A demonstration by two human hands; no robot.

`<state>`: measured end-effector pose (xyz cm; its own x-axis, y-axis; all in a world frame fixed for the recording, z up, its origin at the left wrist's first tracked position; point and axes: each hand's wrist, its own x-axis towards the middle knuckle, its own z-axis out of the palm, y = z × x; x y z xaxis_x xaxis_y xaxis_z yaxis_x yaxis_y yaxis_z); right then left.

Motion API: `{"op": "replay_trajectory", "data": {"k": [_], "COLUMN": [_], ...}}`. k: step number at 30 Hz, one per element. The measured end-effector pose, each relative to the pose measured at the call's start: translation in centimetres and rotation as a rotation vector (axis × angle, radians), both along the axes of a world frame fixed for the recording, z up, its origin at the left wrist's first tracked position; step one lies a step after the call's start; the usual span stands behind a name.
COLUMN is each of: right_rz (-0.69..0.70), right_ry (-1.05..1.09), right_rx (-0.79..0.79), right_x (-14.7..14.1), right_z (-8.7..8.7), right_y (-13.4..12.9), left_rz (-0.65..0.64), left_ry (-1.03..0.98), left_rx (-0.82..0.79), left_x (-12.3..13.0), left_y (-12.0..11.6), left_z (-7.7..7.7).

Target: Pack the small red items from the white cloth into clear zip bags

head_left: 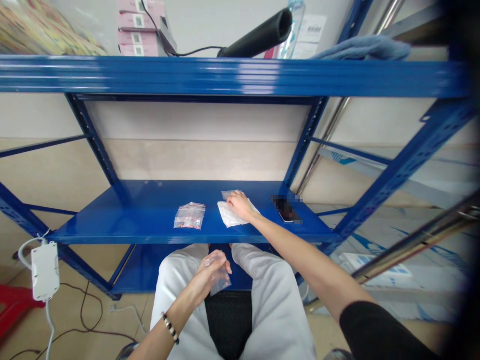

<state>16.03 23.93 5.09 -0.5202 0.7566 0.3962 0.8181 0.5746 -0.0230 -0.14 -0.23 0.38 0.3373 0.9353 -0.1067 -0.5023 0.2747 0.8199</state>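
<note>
Above my lap, my left hand [214, 265] has its fingers curled around a small clear plastic bag [220, 284], which hangs below them. On the blue shelf, my right hand [239, 203] reaches down with its fingers bent together over a white crumpled sheet [229, 218]. Right by those fingertips lies another clear plastic bag [226, 194]; what the fingers pinch, if anything, is hidden. To the left of the sheet rests a clear zip bag [190, 217] with small red and pale pieces inside.
A dark phone [285, 209] lies toward the shelf's right end. Overhead, the blue upper shelf beam [168, 75] crosses the view, carrying pink boxes [140, 30], a black tube [258, 35] and a blue cloth [363, 48]. A white power strip [45, 270] hangs at left.
</note>
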Motion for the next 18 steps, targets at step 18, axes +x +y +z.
{"op": "replay_trajectory", "data": {"k": [18], "right_rz": [-0.009], "right_ry": [0.125], "right_rx": [-0.052], "right_x": [0.20], "right_z": [0.63], "right_y": [-0.16], "left_rz": [0.007], "left_ry": [0.037], "left_rx": [0.010], "left_x": [0.36], "left_y": [-0.26], "left_z": [0.49]}}
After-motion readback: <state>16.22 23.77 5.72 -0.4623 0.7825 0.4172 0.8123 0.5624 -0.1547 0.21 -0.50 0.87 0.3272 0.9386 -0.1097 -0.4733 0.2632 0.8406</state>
